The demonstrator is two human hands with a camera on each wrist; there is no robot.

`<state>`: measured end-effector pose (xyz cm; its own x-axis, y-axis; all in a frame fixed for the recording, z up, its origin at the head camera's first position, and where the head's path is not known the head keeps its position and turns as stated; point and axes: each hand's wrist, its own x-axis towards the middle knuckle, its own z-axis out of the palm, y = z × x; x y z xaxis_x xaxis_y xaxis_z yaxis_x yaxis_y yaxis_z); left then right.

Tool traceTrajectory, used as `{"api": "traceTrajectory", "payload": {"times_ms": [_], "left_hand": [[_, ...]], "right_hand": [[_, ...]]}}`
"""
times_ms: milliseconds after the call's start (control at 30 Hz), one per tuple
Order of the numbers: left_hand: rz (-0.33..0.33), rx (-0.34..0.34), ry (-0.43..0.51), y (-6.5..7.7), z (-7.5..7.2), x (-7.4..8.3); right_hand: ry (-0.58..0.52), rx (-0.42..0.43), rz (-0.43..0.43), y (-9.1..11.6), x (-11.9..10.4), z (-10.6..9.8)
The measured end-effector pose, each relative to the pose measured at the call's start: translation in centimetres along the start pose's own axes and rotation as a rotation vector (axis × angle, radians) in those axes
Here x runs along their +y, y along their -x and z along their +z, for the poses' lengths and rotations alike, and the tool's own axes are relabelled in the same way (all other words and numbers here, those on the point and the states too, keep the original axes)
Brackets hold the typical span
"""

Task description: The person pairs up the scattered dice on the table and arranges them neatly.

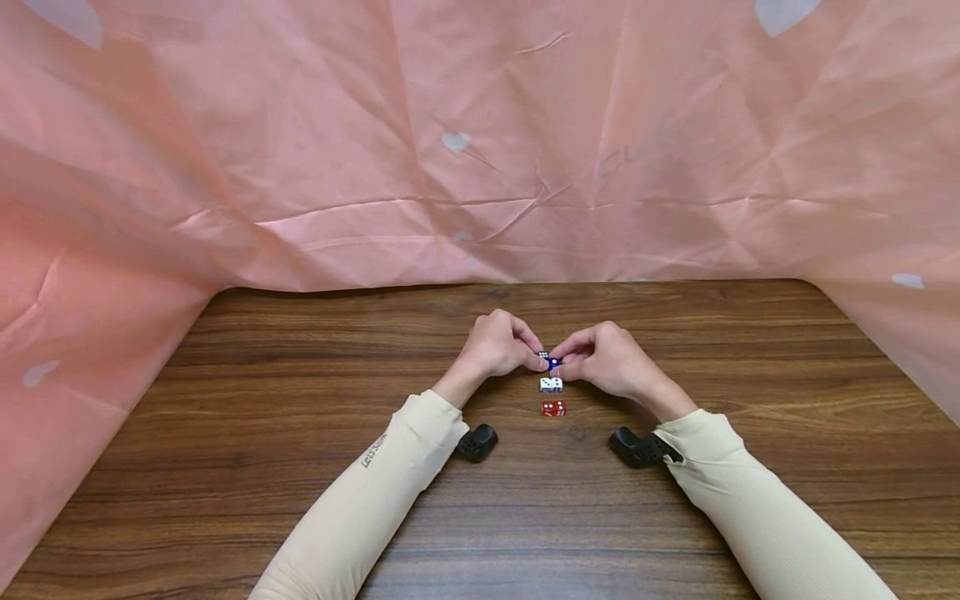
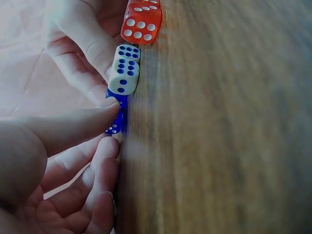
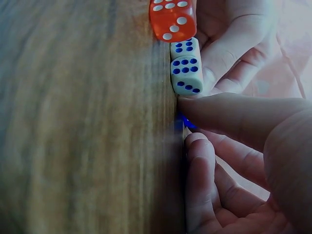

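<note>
Two blue dice (image 1: pixel 554 363) with white pips sit side by side on the wooden table, partly covered by fingers. My left hand (image 1: pixel 497 343) pinches the left blue die (image 2: pixel 113 127) between thumb and fingers. From the other side, my right hand (image 1: pixel 611 360) pinches the right one, where the right wrist view shows only a sliver of blue (image 3: pixel 189 123) below the thumb. Just nearer to me is a pair of white dice (image 1: pixel 551 385) with blue pips. A pair of red dice (image 1: pixel 553 408) with white pips lies nearer still, roughly in line with the others.
Both hands work over the brown wooden table (image 1: pixel 300 400). Black wrist-worn devices (image 1: pixel 477 443) show by each cream sleeve cuff. A pink sheet (image 1: pixel 337 150) with pale hearts hangs behind the table and along both sides.
</note>
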<state>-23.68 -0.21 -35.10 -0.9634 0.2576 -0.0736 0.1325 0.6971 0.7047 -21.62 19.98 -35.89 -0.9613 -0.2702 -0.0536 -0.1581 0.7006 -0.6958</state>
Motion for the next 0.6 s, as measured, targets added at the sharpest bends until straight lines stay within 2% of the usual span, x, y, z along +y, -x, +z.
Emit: {"api": "traceTrajectory", "payload": {"times_ms": [600], "left_hand": [[0.017, -0.033, 0.013, -0.01, 0.10, -0.35]], "right_hand": [[-0.005, -0.003, -0.001, 0.07, 0.05, 0.00]]}}
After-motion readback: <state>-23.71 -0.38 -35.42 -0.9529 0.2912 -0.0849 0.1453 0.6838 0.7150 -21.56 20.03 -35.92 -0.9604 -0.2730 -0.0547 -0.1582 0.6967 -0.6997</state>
